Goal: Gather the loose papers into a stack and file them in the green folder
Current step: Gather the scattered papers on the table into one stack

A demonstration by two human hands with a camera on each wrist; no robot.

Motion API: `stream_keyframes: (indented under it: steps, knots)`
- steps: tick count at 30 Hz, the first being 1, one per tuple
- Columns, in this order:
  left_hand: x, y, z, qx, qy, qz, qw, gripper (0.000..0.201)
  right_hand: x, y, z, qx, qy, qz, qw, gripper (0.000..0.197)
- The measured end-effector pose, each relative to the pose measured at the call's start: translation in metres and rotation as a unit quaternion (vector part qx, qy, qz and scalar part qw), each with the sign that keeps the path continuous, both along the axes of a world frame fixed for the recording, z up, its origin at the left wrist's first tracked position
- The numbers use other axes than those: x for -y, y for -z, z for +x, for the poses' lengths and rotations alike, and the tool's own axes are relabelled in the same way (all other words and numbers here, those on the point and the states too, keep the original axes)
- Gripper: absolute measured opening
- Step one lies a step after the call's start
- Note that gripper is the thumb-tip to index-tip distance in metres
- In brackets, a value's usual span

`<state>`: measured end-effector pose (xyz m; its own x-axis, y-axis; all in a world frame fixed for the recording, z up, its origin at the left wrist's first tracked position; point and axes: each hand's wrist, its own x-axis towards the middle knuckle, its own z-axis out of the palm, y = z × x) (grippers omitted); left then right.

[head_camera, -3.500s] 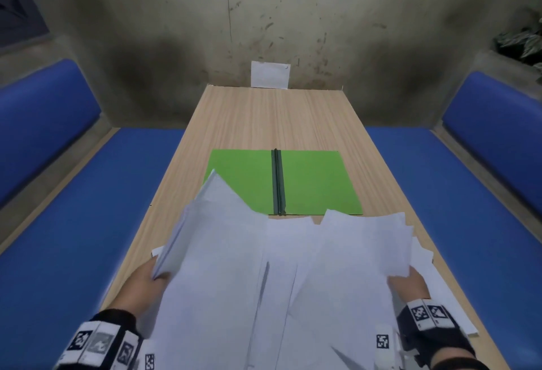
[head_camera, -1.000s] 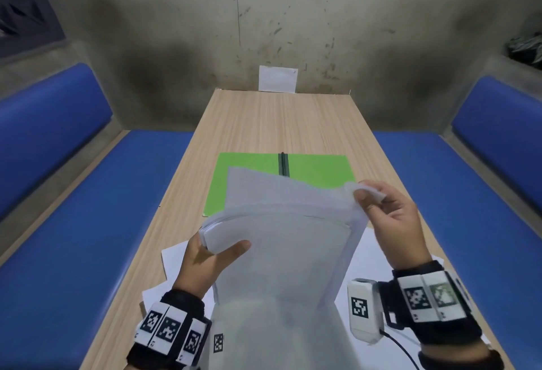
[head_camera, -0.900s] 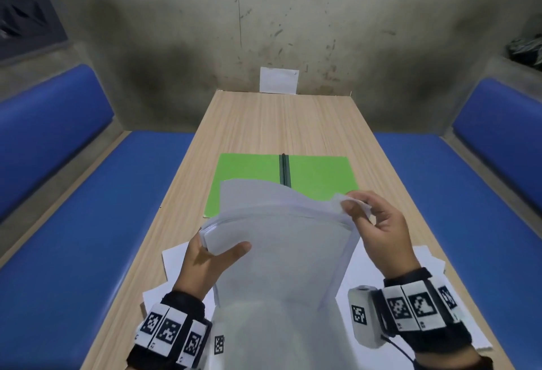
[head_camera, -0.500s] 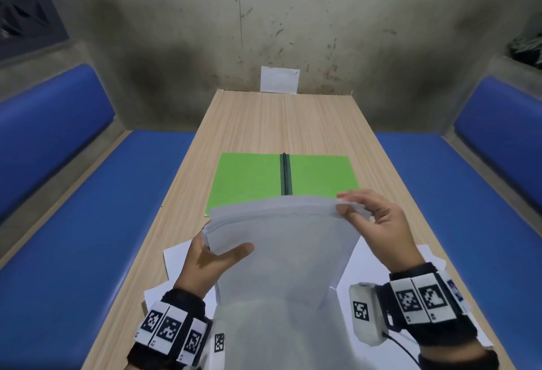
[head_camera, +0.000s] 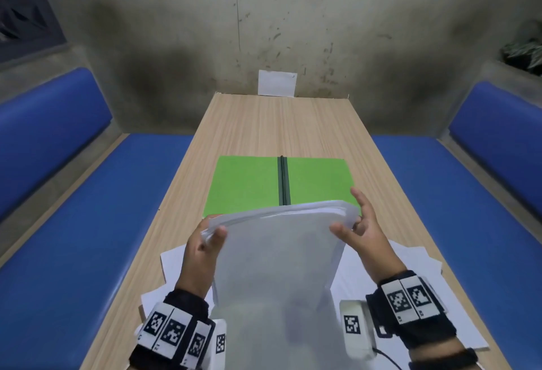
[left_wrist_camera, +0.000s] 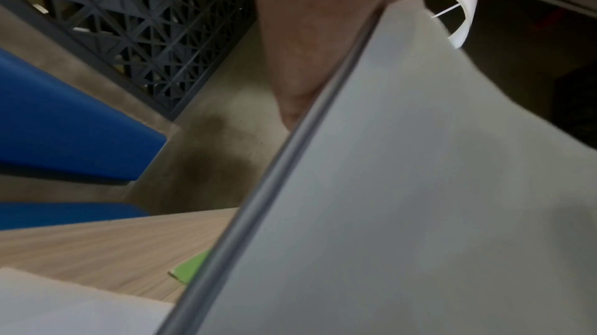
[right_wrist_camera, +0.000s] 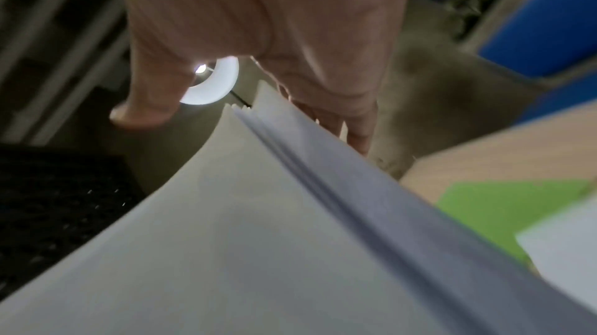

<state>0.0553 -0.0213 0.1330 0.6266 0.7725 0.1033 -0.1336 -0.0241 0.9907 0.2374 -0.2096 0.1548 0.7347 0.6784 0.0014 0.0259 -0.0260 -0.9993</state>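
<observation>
Stained concrete wall backs the long wooden table (head_camera: pixel 272 123), where an open green folder (head_camera: pixel 246 184) lies flat. Just nearer than it, the left hand (head_camera: pixel 199 249) grips a stack of white papers (head_camera: pixel 278 252) by its left corner; the right hand (head_camera: pixel 363 231), fingers loosely spread, pinches the right corner. More loose white sheets (head_camera: pixel 410 264) lie beneath.

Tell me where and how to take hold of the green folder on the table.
Grip the green folder by its left outer edge, coming in from the left side. It lies open and flat, with a dark spine down the middle that offers little to pinch. Its near edge is hidden behind the paper stack held up by the left hand and right hand.
</observation>
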Motion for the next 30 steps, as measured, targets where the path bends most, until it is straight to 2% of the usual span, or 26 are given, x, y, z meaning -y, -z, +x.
stream_keyframes:
  steps: [2, 4, 6, 8, 10, 12, 13, 14, 16, 18, 19, 20, 22, 24, 27, 30]
  knots:
    - [0.005, -0.002, 0.004, 0.021, -0.074, 0.038, 0.996, 0.084, -0.008, 0.007, -0.004, -0.043, 0.034, 0.03, 0.998, 0.086]
    - [0.012, -0.01, 0.008, 0.046, -0.143, 0.03, 0.988, 0.056, -0.017, 0.009, -0.011, -0.069, 0.067, 0.062, 0.993, 0.077]
    - [0.016, -0.016, 0.016, 0.043, -0.179, 0.031, 0.982, 0.027, -0.024, 0.004, -0.019, -0.07, 0.101, 0.082, 0.989, 0.07]
    - [0.017, -0.021, 0.022, 0.029, -0.194, 0.041, 0.98, 0.021, -0.031, 0.002, -0.02, -0.068, 0.134, 0.097, 0.984, 0.053]
    - [0.012, -0.018, 0.023, 0.032, -0.197, 0.044, 0.979, 0.021, -0.033, 0.004, -0.018, -0.055, 0.149, 0.092, 0.983, 0.061]
    - [0.006, -0.011, 0.02, 0.052, -0.184, 0.006, 0.981, 0.005, -0.034, 0.01, -0.015, -0.033, 0.152, 0.088, 0.984, 0.049]
    - [0.002, -0.005, 0.016, 0.06, -0.173, -0.009, 0.983, 0.014, -0.032, 0.016, -0.012, -0.029, 0.131, 0.098, 0.986, 0.039]
    - [-0.001, 0.003, 0.012, 0.056, -0.15, -0.005, 0.987, 0.032, -0.029, 0.021, -0.011, -0.029, 0.101, 0.104, 0.989, 0.047]
    - [-0.006, 0.018, 0.003, 0.034, -0.069, 0.02, 0.997, 0.073, -0.022, 0.033, -0.01, -0.033, 0.039, 0.09, 0.995, 0.076]
    - [-0.007, 0.029, -0.003, -0.014, 0.004, -0.001, 1.0, 0.102, -0.017, 0.047, -0.01, -0.054, -0.011, 0.065, 0.996, 0.073]
    - [-0.006, 0.035, -0.005, -0.045, 0.023, -0.018, 0.999, 0.104, -0.016, 0.055, -0.009, -0.066, -0.025, 0.036, 0.997, 0.063]
    - [-0.006, 0.042, -0.006, -0.079, 0.032, -0.035, 0.996, 0.093, -0.015, 0.06, -0.01, -0.081, -0.027, 0.007, 0.996, 0.051]
    - [-0.004, 0.05, -0.007, -0.128, 0.036, -0.056, 0.99, 0.056, -0.015, 0.072, -0.011, -0.092, -0.035, -0.042, 0.994, 0.034]
    - [-0.002, 0.047, -0.005, -0.147, 0.033, -0.077, 0.986, 0.03, -0.017, 0.076, -0.014, -0.085, -0.045, -0.064, 0.993, 0.027]
    - [-0.004, 0.032, -0.001, -0.139, 0.027, -0.085, 0.986, 0.016, -0.02, 0.071, -0.014, -0.078, -0.004, -0.056, 0.995, 0.02]
    - [-0.005, 0.021, 0.0, -0.112, 0.029, -0.079, 0.99, 0.016, -0.015, 0.064, -0.011, -0.067, 0.032, -0.047, 0.996, 0.023]
